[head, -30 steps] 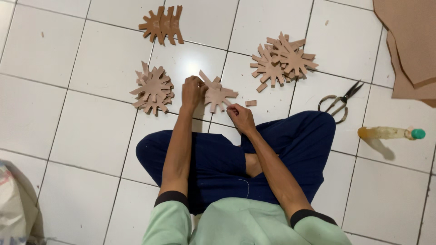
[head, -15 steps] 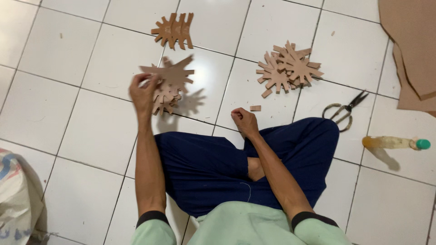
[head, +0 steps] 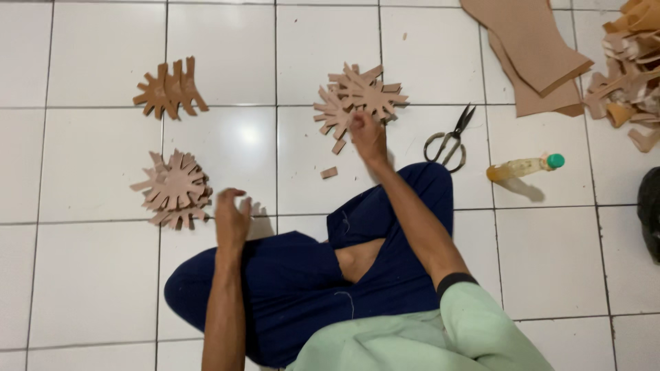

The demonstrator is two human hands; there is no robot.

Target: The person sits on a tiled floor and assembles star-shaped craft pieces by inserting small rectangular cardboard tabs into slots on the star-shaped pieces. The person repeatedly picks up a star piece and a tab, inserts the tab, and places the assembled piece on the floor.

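Cardboard star out of left hand (head: 232,218) (now on pile (head: 173,191)); right hand (head: 368,136) at far stack (head: 359,102).

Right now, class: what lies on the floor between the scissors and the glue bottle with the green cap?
In the head view, only bare white floor tile lies between the scissors and the glue bottle; nothing sits in that stretch.
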